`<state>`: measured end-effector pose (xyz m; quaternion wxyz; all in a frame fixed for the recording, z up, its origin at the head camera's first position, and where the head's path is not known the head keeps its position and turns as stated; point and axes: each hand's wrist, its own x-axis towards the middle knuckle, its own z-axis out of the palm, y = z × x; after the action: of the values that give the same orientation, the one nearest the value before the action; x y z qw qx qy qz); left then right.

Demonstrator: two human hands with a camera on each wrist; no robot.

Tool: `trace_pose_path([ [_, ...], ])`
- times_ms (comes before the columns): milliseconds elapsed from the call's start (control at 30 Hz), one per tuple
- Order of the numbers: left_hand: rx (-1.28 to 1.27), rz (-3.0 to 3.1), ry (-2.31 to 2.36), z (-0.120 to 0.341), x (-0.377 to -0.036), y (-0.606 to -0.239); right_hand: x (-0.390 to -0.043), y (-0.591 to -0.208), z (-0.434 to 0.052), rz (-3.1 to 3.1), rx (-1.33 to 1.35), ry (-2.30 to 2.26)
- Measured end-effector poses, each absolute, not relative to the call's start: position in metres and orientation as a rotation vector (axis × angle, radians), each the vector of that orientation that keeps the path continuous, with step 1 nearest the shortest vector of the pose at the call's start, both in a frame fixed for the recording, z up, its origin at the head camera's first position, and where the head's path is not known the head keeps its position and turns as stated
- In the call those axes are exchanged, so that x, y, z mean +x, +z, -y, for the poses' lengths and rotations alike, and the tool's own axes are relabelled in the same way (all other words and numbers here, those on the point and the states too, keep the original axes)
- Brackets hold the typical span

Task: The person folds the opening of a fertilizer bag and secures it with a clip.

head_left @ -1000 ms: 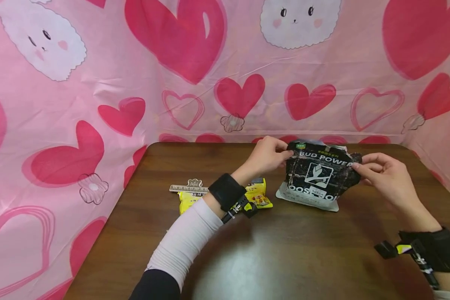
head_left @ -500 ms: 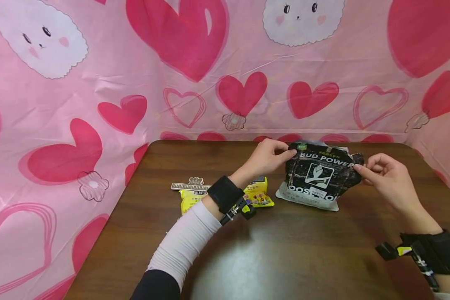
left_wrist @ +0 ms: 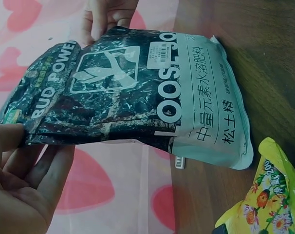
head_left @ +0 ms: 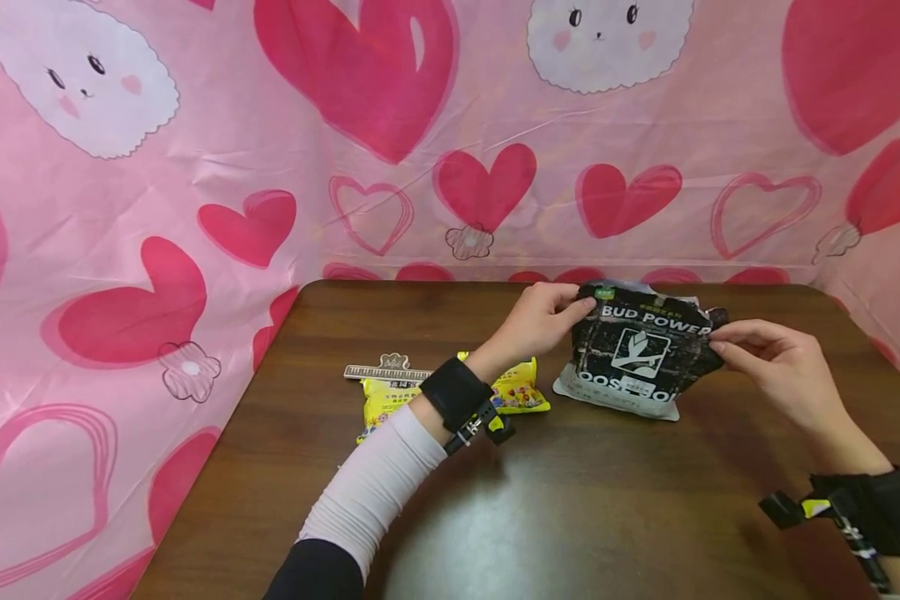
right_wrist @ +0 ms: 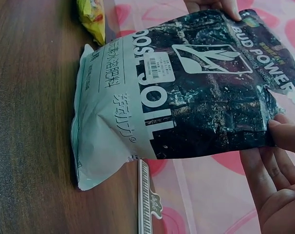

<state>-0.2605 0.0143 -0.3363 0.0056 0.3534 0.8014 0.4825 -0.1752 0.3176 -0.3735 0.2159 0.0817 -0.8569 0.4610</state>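
A black and white fertilizer bag [head_left: 633, 354] printed "BUD POWER" stands on the table, its top edge uneven and looking torn at the right corner. At its upper left corner my left hand [head_left: 536, 321] pinches the film between thumb and fingers. My right hand [head_left: 783, 362] pinches the upper right edge, thumb in front in the right wrist view and fingers behind. Yellow flower-printed packaging [head_left: 523, 390] lies left of the bag, partly hidden by my left wrist. A long clip [head_left: 386, 372] with a piano-key pattern lies at the yellow packaging's back edge.
Behind the bag another piano-key clip [right_wrist: 145, 195] shows in the right wrist view, near the table's far edge. The brown wooden table [head_left: 570, 508] meets a pink heart-printed cloth [head_left: 375, 100] at the back and left.
My right hand's fingers have straightened a little and shifted at the bag's edge. Both hands keep hold of the bag, which stays nearly still; the view has shifted slightly.
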Motion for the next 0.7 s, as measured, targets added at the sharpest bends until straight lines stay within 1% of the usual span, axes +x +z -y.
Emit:
trace_pose_path([
  [300,1.097,-2.556,1.490,-0.0134,-0.2592,-0.3345,-0.1753,-0.3713,-0.3196,2.416,0.229,1.205],
  [700,1.081,-2.503,1.512,-0.0118,-0.2570,-0.3358,-0.1726,-0.3725,-0.3215,2.445,0.237,1.236],
])
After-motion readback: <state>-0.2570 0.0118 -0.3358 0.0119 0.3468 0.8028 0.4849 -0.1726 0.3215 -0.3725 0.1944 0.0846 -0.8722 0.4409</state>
